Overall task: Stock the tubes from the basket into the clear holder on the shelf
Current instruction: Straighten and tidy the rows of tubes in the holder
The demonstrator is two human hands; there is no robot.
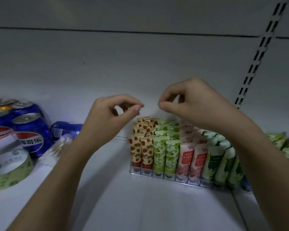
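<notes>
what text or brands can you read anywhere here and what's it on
"可乐" in white, with one cut-off character before it, beside the Pepsi globe logo: on the front blue can.
Red label panels on the pink tubes: print too small to read.
Dark green tubes: print too blurred to read.
Green tape roll: small marks, unreadable.
</notes>
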